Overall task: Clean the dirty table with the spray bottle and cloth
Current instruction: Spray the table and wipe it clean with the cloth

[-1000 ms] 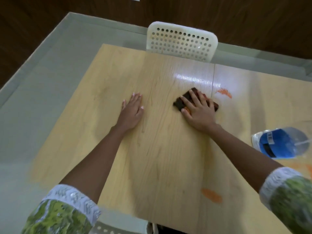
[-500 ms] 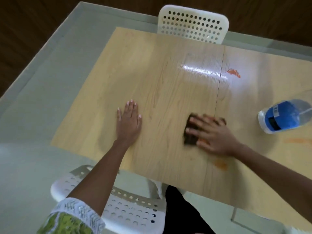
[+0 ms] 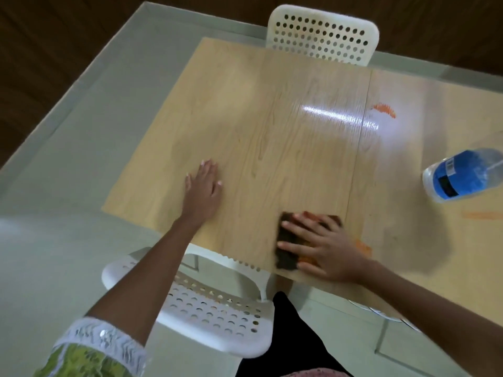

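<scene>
A light wooden table (image 3: 266, 137) fills the view. My right hand (image 3: 324, 246) presses a dark brown cloth (image 3: 285, 254) flat on the table close to its near edge, fingers spread and straight over it. An orange smear (image 3: 363, 247) shows beside that hand, and another orange stain (image 3: 384, 109) lies at the far right of the table seam. My left hand (image 3: 204, 186) rests flat on the wood, fingers straight, left of the cloth. A clear bottle with a blue label (image 3: 462, 180) stands at the right edge of the view; its top is cut off.
A white perforated chair (image 3: 322, 36) stands at the far side of the table. A second white perforated chair (image 3: 215, 317) sits below the near edge, under my left arm. A faint orange streak (image 3: 481, 215) marks the table at the right. Pale floor surrounds the table.
My right hand has dragged the cloth from near the far stain toward me to the near edge. My left hand stays flat in place. The view has tilted down.
</scene>
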